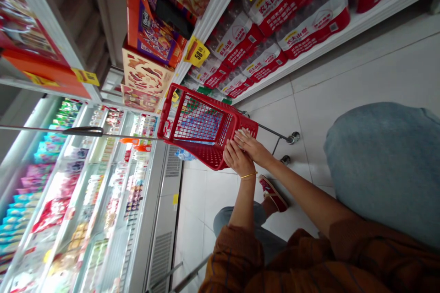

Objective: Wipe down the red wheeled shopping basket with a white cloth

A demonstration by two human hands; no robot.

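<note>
My left hand [238, 157], with a thin gold bracelet at the wrist, and my right hand [252, 146] are close together at the near end of a red plastic shopping cart basket [215, 160]. The fingers of both hands look bent and pressed together. Something small and pale shows at the right fingertips, too unclear to name. Whether the hands touch the basket rim I cannot tell. Through its grid side, blue and green items show. Under the basket is a metal frame with a caster wheel [294, 138]. The view is strongly tilted.
Shrink-wrapped bottled water packs [261, 57] line the low shelf at the top. Snack boxes [147, 73] sit beside them. A lit refrigerated case [103, 192] fills the left. A thin rod [144, 138] crosses toward the basket. My red shoe [273, 193] rests on the tiled floor [360, 82].
</note>
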